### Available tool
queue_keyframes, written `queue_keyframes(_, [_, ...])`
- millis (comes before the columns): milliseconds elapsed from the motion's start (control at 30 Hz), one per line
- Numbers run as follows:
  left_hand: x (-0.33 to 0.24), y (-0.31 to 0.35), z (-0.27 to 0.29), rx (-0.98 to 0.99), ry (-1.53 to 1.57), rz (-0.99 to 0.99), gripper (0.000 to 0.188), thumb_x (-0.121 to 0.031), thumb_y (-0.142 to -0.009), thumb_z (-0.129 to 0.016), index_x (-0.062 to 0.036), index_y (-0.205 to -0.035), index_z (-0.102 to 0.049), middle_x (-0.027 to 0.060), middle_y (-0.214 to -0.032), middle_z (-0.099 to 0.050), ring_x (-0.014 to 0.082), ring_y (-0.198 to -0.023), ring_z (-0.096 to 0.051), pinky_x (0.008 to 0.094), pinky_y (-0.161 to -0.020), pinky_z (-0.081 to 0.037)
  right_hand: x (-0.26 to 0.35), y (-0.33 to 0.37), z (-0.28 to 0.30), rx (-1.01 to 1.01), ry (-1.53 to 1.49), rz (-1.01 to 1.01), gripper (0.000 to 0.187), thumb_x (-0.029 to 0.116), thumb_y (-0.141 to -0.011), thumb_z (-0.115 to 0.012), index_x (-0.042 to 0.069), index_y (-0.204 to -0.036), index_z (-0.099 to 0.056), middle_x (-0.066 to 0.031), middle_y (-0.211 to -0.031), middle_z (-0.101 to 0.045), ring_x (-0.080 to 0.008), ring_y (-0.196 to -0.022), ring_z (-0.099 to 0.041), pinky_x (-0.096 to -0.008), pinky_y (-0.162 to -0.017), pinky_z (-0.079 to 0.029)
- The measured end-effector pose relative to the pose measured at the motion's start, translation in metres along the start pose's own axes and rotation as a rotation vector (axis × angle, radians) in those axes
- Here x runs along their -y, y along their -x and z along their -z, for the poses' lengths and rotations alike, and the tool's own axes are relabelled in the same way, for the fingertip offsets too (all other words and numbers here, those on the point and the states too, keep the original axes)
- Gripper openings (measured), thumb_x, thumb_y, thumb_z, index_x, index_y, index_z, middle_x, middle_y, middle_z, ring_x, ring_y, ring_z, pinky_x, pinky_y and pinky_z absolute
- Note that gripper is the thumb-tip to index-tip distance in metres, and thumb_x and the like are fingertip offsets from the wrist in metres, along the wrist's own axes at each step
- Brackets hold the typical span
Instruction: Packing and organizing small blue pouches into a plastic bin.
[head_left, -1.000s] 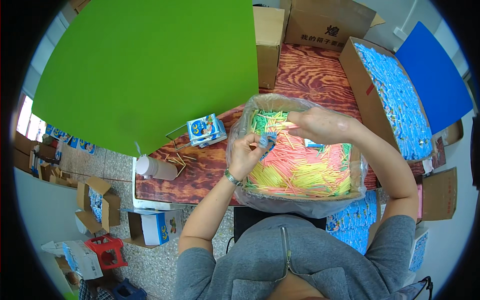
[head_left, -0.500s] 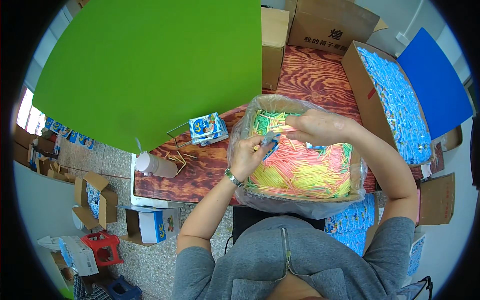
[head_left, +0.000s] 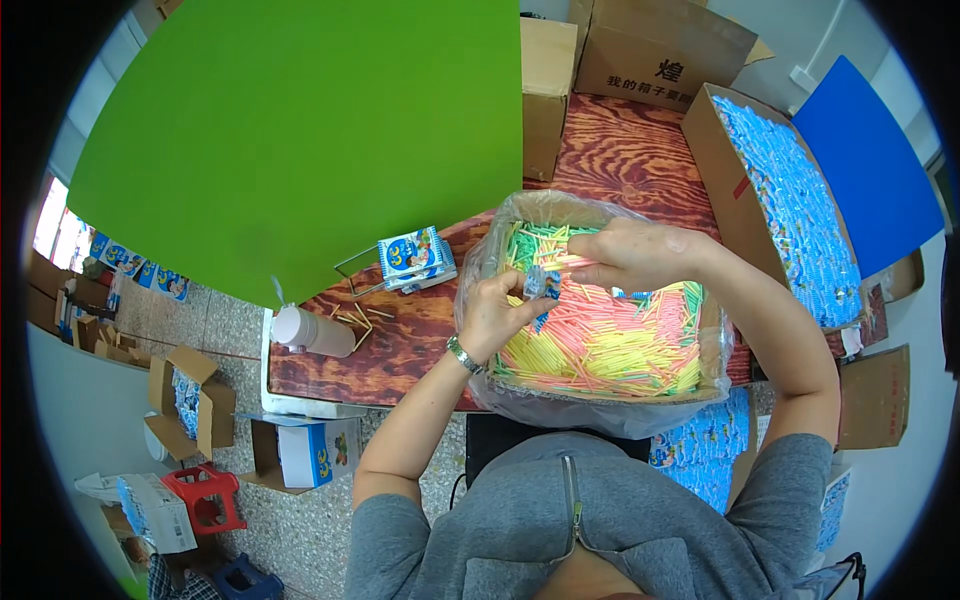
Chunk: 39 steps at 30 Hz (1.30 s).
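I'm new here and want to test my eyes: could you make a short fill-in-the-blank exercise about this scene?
1. The left hand holds a blue packet; the ____ hand holds thin sticks.
2. The watch is on the ____ wrist.
3. The large flat surface at upper left is ____.

Missing words: right; left; green.

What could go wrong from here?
The sticks pinched in the right fingers could snag on the packet and bend. Pinched in the left fingers, the packet might tear. The bottle, near the edge of the table, could get knocked off.
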<state>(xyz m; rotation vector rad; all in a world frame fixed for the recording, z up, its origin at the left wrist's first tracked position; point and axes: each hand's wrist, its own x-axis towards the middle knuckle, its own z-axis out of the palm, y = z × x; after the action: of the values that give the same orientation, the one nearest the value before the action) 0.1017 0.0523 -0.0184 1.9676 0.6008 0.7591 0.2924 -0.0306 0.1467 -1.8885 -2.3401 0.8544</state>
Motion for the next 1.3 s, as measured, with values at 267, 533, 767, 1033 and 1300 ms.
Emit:
queue_keyframes(267, [-0.010, 0.001, 0.006, 0.044, -0.012, -0.035, 0.030, -0.027, -0.074, -0.081, -0.0010, -0.086, -0.070, 0.0132, -0.071, -0.066, 0.0195, -0.057, -0.061, 0.0333, -0.054, -0.045, -0.002, -0.008, -0.002, 0.012, 0.144, 0.062, 0.035, 0.034, -0.095, -0.056, -0.001, -0.090, -0.055, -0.0207, -0.068, -0.060, -0.0408, -0.069, -0.061, -0.0507, -0.064, -0.045])
queue_keyframes(533, [-0.010, 0.004, 0.005, 0.016, -0.106, -0.053, 0.028, -0.024, -0.075, -0.080, -0.0008, -0.084, -0.068, 0.0145, -0.075, -0.065, 0.0270, -0.060, -0.062, 0.0361, -0.056, -0.047, 0.002, -0.014, 0.005, 0.100, 0.261, -0.025, 0.034, 0.030, -0.094, -0.055, -0.003, -0.090, -0.063, -0.0207, -0.078, -0.066, -0.0372, -0.077, -0.066, -0.0471, -0.072, -0.051])
queue_keyframes(767, [-0.020, 0.002, 0.001, -0.050, -0.307, -0.239, 0.022, -0.016, -0.075, -0.077, -0.0017, -0.088, -0.066, 0.0137, -0.079, -0.064, 0.0321, -0.074, -0.064, 0.0405, -0.064, -0.049, 0.010, -0.041, 0.000, 0.422, 0.501, -0.176, 0.034, 0.032, -0.093, -0.055, 0.001, -0.090, -0.069, -0.0185, -0.084, -0.069, -0.0368, -0.084, -0.066, -0.0459, -0.074, -0.052])
queue_keyframes(1033, [-0.016, 0.001, -0.003, -0.019, -0.262, -0.230, 0.024, -0.017, -0.075, -0.078, -0.0006, -0.088, -0.066, 0.0147, -0.080, -0.065, 0.0327, -0.074, -0.064, 0.0405, -0.064, -0.049, 0.026, -0.034, 0.009, 0.345, 0.549, -0.052, 0.035, 0.034, -0.083, -0.070, 0.002, -0.096, -0.069, -0.0172, -0.090, -0.069, -0.0354, -0.089, -0.067, -0.0459, -0.075, -0.052])
queue_keyframes(1300, [-0.001, -0.007, -0.005, 0.051, 0.142, -0.180, 0.030, -0.012, -0.079, -0.074, -0.0043, -0.108, -0.068, 0.0119, -0.091, -0.068, 0.0199, -0.076, -0.066, 0.0304, -0.064, -0.050, -0.028, -0.015, -0.028, -0.285, 0.148, 0.114, 0.034, 0.030, -0.081, -0.074, 0.004, -0.099, -0.063, -0.0146, -0.091, -0.066, -0.0329, -0.082, -0.066, -0.0442, -0.068, -0.051])
